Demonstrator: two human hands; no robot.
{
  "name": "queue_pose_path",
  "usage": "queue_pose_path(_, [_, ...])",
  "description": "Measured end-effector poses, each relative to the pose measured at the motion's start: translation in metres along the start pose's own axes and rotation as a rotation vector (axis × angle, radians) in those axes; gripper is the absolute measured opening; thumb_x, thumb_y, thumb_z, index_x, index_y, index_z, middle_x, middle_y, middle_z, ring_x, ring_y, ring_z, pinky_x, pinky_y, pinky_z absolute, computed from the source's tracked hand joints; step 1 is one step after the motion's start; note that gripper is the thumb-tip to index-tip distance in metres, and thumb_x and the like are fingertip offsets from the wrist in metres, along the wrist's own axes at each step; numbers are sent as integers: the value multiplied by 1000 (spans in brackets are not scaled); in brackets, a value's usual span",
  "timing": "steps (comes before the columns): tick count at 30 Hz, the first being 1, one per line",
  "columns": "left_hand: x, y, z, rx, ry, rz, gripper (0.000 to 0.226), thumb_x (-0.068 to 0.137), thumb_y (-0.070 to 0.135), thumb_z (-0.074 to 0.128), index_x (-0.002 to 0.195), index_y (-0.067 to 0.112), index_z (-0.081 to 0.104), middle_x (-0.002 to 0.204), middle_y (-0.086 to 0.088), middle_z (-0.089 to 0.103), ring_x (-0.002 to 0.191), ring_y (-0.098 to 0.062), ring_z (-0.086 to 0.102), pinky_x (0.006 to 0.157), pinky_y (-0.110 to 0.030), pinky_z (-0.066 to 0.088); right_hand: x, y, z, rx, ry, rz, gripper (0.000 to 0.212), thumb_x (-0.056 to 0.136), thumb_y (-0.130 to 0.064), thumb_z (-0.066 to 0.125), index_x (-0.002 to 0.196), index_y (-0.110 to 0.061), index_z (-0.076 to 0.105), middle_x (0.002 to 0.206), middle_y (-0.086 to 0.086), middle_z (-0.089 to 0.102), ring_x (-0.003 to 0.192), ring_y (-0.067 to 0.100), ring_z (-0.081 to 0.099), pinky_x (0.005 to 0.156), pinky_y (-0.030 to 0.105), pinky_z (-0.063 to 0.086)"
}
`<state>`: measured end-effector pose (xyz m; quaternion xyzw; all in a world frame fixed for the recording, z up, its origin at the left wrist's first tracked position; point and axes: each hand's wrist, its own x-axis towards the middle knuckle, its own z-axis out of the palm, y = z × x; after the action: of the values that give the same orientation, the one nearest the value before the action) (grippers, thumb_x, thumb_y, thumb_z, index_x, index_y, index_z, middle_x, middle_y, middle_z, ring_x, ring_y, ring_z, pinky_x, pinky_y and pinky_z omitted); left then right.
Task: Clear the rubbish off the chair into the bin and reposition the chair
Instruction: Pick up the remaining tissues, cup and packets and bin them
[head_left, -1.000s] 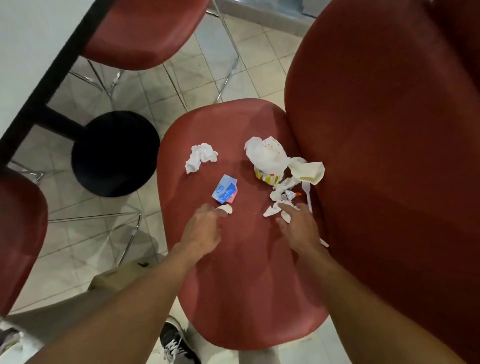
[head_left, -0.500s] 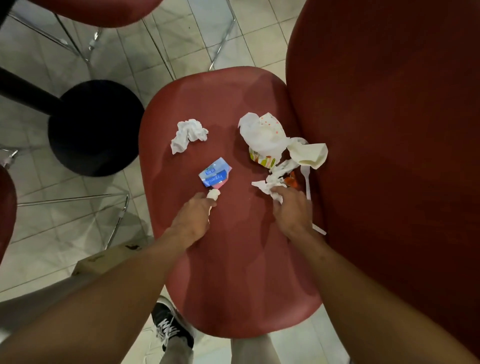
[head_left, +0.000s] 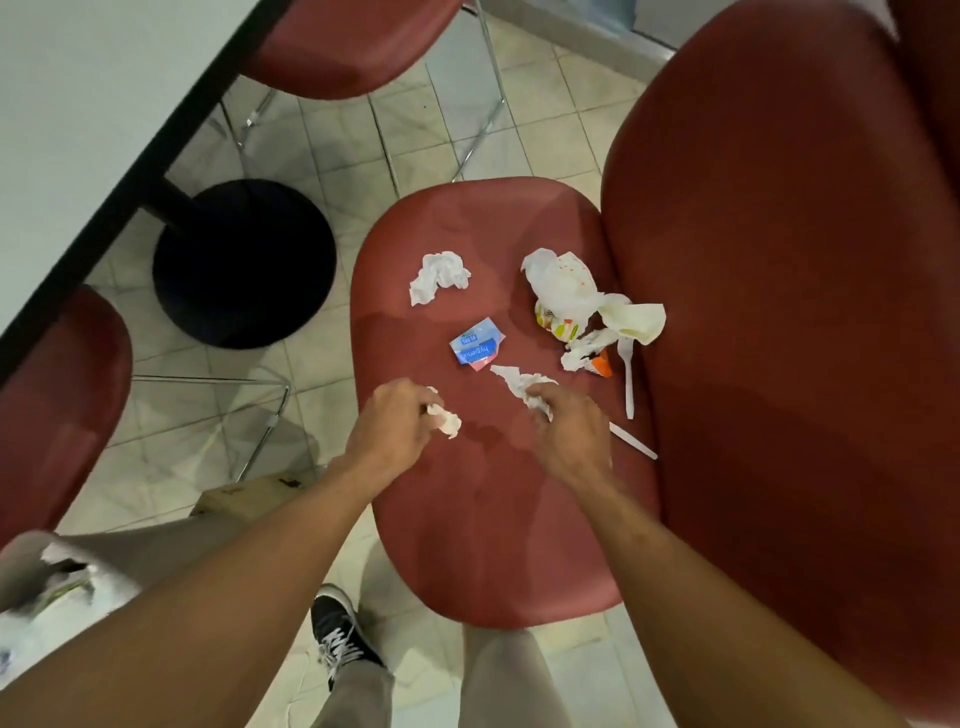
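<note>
- so the red chair seat has all the rubbish on it, mostly on the far half and along the edge by the backrest
- left hand is over the middle of the seat near its left edge, fingers curled in and pinching a small scrunched tissue wad
- right hand is just beside it toward the backrest edge, fingers curled down and gripping a torn strip of white tissue that trails out toward the far side; can't tell exactly which fingers have it since the back of the hand covers them
- blue sachet lies flat near the centre of the seat, just past both hands, not touching either
- crumpled napkin sits alone toward the far-left part of the seat, well apart from the rest
- far-right corner by the backrest has a pile: white wrapper with orange dots on top of a colourful paper cup, a cream folded napkin just beside it, more shredded tissue and a little orange packet
- white plastic spoon lies along the backrest edge, and a white stick-like piece pokes out near the right wrist, can't tell what it is
- around it: white table with a black round base at left, other red chairs, tiled floor, a black sneaker
</note>
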<state>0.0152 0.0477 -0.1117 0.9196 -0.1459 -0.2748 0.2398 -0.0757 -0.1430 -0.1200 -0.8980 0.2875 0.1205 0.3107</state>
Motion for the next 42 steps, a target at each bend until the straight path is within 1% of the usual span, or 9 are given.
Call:
queue_pose_path(5, [-45,-25,-30,-14,67,-53,16,84,24,70,100,25,74,96,0,56,92,-20,58,77,-29,41,-32,-42,5,15,-18,-48,28,89,-16,58,114,-25,67,112,0,71,102,23,65,86,39,51])
queue_pose_path(12, [-111,-67,-71,-133,150,-180,15,84,24,69,97,27,73,101,2,69,94,-20,62,83,-35,51,-83,-105,16,124,-61,-82,28,92,-15,55,115,-23,67,113,0,70,103,20,64,89,36,50])
queue_pose_path(15, [-137,-83,-83,-180,194,-232,14,81,21,72,91,31,73,93,4,71,86,-17,65,77,-33,52,-104,-130,25,153,-69,-122,26,91,-15,55,113,-22,68,112,1,70,101,21,65,87,36,51])
queue_pose_path(18, [-165,-103,-93,-203,246,-294,14,82,20,70,88,33,72,88,9,69,78,-11,62,66,-25,45,-126,-156,36,138,-95,-156,28,91,-13,55,114,-22,68,116,1,69,105,20,64,89,33,50])
queue_pose_path(22, [-199,-134,-106,-297,324,-343,16,79,20,66,91,27,72,89,3,72,84,-19,65,77,-34,53,-149,-181,54,121,-134,-192,30,89,-12,53,113,-24,68,116,1,68,104,20,63,88,33,50])
queue_pose_path(27, [-252,-180,-124,-350,438,-476,17,79,21,64,93,27,71,87,5,71,85,-17,63,81,-34,52,-178,-219,92,45,-220,-283,31,89,-11,54,113,-25,68,112,3,69,95,20,65,79,26,49])
queue_pose_path(30, [-282,-218,-129,-365,474,-556,18,81,21,63,97,26,70,84,6,68,83,-16,60,79,-28,46,-197,-247,118,19,-281,-325,31,90,-13,54,116,-24,66,115,4,67,96,21,64,81,28,50])
queue_pose_path(35, [-314,-269,-134,-365,501,-664,18,81,24,67,98,26,70,80,6,64,83,-20,62,77,-31,50,-226,-286,163,-26,-365,-373,31,91,-17,54,118,-29,64,114,6,68,93,23,65,79,31,53])
queue_pose_path(42, [-333,-323,-133,-337,525,-656,18,80,28,68,97,29,73,90,2,70,83,-18,63,74,-26,47,-244,-324,222,-122,-466,-421,37,88,-14,53,120,-28,63,112,9,67,101,29,62,80,31,46])
